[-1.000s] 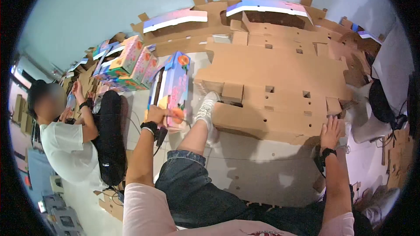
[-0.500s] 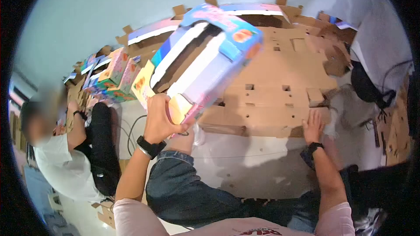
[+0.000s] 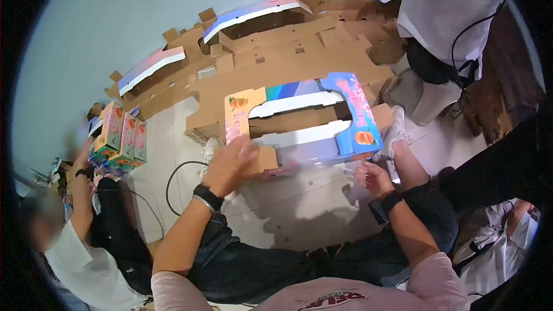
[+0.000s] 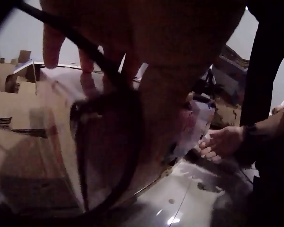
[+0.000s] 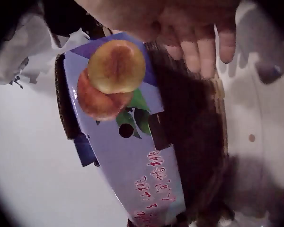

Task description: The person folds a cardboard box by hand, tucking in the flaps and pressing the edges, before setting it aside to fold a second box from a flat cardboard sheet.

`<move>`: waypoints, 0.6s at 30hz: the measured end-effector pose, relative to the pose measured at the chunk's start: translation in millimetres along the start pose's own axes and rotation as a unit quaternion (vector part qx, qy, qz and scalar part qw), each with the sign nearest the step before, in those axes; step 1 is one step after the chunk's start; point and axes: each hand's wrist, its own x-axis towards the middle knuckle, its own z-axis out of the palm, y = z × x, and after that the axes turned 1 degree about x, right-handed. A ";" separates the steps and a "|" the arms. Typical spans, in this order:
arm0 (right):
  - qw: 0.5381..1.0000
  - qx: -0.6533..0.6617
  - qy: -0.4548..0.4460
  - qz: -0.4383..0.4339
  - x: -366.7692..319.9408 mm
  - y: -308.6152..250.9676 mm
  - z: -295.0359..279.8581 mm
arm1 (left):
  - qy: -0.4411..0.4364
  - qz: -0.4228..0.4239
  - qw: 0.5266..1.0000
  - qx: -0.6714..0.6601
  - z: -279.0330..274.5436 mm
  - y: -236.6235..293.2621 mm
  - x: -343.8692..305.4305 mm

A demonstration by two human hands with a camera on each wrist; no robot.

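A printed cardboard fruit box [image 3: 363,112] with a long opening in its top lies over the front of the brown cardboard stack. Over its near left corner, beside a brown flap [image 3: 266,159], my left hand [image 3: 227,167] is blurred, fingers stretched along the box. In the left wrist view those fingers [image 4: 87,59] reach to the box's edge. My right hand [image 3: 375,179] is held off the box's near right corner, palm up and fingers loosely bent, holding nothing. The right wrist view shows the box's peach-printed side [image 5: 142,165] below that hand [image 5: 194,35].
Flat brown cardboard blanks [image 3: 271,60] are piled up to the wall, with purple-printed edges. Finished printed boxes [image 3: 124,138] stand at the left beside a seated person [image 3: 86,259]. A black cable [image 3: 168,187] curves over the floor. White cloth [image 3: 449,17] hangs at the right.
My left hand has brought the printed box from the left, through the air, down onto the front of the stack. My right hand has come off the cardboard. The view has turned right.
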 end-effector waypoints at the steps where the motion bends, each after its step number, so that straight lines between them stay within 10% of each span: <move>1: 1.000 0.011 0.021 -0.011 -2.2 3.1 -4.4 | -0.010 -0.049 0.999 0.009 -1.6 -3.7 -9.4; 8: 0.994 0.102 -0.009 -0.032 13.4 -40.7 -5.5 | -0.106 -0.379 0.913 0.104 5.4 -64.1 -78.2; 18: 0.984 0.037 -0.170 -0.047 0.4 -76.5 36.8 | -0.087 -0.380 0.920 0.041 -12.9 -38.8 -57.6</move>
